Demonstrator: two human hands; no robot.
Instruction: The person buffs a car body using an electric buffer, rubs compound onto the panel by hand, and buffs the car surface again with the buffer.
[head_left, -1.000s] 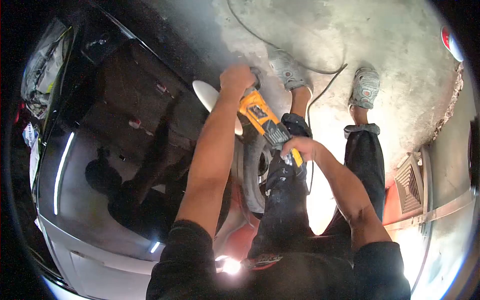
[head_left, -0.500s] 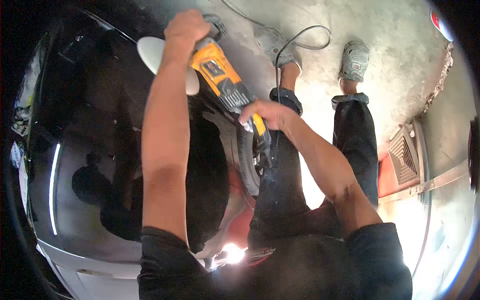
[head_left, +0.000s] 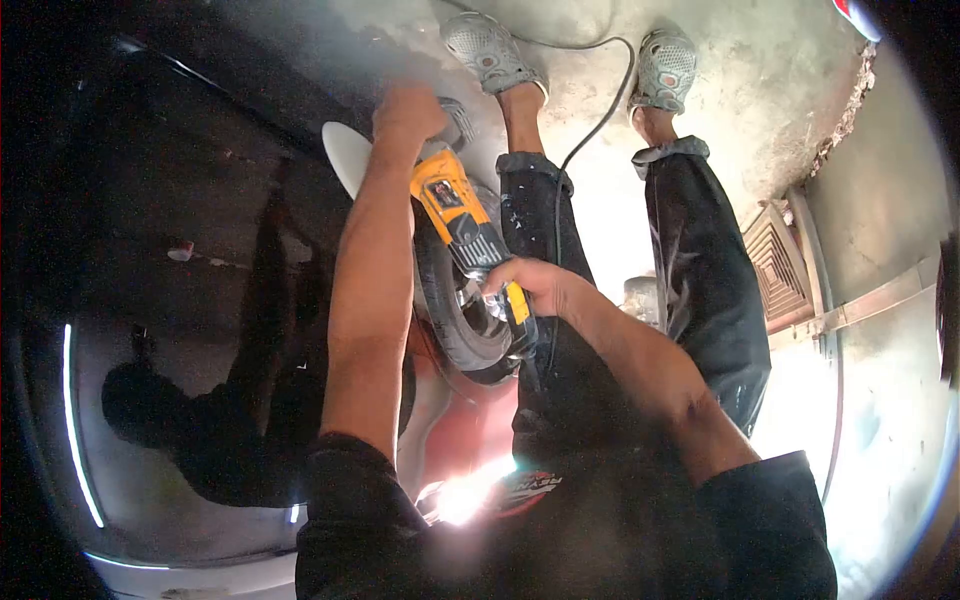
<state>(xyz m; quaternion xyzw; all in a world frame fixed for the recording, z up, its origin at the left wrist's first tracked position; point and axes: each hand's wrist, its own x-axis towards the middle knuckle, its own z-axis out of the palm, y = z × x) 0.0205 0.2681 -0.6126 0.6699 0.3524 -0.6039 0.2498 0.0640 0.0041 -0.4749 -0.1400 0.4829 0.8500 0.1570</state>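
Observation:
My left hand point(head_left: 408, 112) is closed around the black front handle point(head_left: 458, 122) of a yellow and black polisher point(head_left: 458, 212). My right hand point(head_left: 532, 284) wraps the rear grip of the same machine. A white round pad point(head_left: 347, 157) sits on the polisher's head, partly behind my left forearm. It faces a glossy dark car panel point(head_left: 200, 240); whether the two touch, I cannot tell. The power cord point(head_left: 600, 125) runs from the rear of the tool past my leg to the floor.
A tyre point(head_left: 450, 325) shows below the polisher, beside my leg. My feet in grey clogs point(head_left: 668, 72) stand on the concrete floor point(head_left: 760, 90). On the right are a vent grille point(head_left: 778, 262) and a wall. My dark reflection shows in the panel.
The polisher and both hands have shifted right and down in view. My feet appear farther up and left, and my reflection farther left. Both hands keep their hold.

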